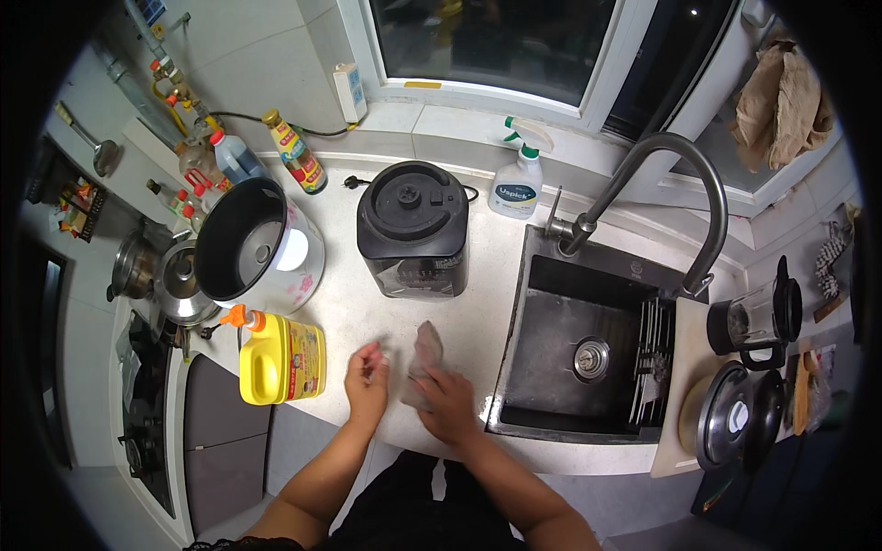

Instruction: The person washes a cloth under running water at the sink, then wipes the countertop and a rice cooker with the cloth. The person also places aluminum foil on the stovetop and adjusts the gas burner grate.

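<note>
My right hand (447,404) is closed on a grey cloth (426,347), pressing it to the white countertop (340,248); part of the cloth sticks out beyond the fingers. To its left, my left hand (367,384) hovers over the counter with loosely bent fingers, and I see nothing held in it. A yellow jug with an orange pump top (285,358) stands just left of that hand. Beyond both hands is a black kitchen appliance base or container with a round lid (411,230). The black sink (588,358) lies to the right of the cloth.
A large pot with a dark inside (260,243) stands back left, near a sauce bottle (296,156). By the window sill is a white spray bottle (517,174). The curved faucet (707,184) arches over the sink. A blender jug (755,317) and lidded pot (721,418) stand at right.
</note>
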The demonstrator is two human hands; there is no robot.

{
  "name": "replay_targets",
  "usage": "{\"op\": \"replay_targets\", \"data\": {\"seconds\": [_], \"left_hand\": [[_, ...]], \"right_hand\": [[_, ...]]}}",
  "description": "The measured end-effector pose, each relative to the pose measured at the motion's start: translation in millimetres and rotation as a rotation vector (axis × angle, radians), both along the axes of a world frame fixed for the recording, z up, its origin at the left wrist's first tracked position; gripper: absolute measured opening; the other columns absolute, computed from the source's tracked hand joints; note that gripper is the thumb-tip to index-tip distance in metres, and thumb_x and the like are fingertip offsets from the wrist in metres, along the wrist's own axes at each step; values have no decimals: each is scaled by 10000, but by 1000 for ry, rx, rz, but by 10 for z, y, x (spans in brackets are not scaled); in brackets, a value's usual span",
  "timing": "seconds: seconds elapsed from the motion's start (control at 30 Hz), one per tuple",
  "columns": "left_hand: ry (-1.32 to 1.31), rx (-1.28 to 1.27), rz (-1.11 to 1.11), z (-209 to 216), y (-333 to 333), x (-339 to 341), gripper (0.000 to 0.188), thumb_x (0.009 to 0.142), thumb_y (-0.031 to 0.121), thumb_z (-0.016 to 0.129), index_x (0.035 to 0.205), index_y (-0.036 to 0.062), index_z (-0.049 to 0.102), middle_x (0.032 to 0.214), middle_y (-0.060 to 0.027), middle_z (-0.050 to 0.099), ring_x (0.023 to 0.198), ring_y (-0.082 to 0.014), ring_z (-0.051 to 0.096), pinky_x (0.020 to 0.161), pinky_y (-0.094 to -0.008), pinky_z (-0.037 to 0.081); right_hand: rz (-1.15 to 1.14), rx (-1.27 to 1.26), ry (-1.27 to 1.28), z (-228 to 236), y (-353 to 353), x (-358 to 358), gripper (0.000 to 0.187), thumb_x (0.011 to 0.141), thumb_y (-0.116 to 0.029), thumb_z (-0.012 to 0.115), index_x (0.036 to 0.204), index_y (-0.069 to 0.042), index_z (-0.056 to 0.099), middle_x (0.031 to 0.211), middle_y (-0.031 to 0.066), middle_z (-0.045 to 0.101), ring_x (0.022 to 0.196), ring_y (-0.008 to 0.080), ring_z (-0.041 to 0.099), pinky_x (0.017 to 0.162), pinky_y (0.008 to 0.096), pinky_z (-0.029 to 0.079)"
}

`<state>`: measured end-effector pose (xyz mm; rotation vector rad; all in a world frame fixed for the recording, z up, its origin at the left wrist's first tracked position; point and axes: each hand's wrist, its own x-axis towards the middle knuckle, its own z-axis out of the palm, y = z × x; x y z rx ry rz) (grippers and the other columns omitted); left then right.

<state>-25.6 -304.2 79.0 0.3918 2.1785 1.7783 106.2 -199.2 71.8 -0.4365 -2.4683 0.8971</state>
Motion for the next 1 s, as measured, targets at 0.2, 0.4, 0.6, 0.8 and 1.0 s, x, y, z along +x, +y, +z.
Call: {"op": "replay_targets", "data": {"seconds": [0.2,0.4,0.6,0.8,1.0], "left_hand": [[170,166,-20,298,145,-305,346,893,68,590,1222,7,504,1257,-108,522,1140,-191,508,975,-312,393],[123,105,-8,142,79,-408,341,881,56,589,1208,9,504,1251,-116,527,1163,-207,500,999,-330,371],[141,6,-62,42,-18,-168,328,851,8,596,1171,8,526,1213,-115,545,1131,-199,504,967,-318,383],[115,-20,-71,69,40,109,318,857,11,586,1169,8,524,1212,-114,530,1140,-210,501,983,-326,378],[44,-50,-24,3,45,343,323,846,-7,595,1162,0,527,1186,-112,545,1104,-205,516,966,-323,392]], "right_hand": [[155,204,96,-299,-147,-966,477,783,-189,607,1253,-144,542,1370,57,460,1190,388,460,940,503,362],[-251,223,-299,-236,1058,-279,328,736,-107,631,1063,-119,613,1293,106,497,1130,385,481,984,499,342],[-407,149,56,-86,2150,-455,387,755,-144,675,1121,-44,597,1171,141,585,1122,381,488,1007,483,350],[-378,376,-59,-392,2440,-1330,435,751,-189,704,1167,-122,598,1270,112,520,1152,423,452,964,505,389],[-130,228,-113,-449,1990,-513,378,704,-87,668,1071,-172,642,1240,109,509,1090,396,463,926,499,400]]}}
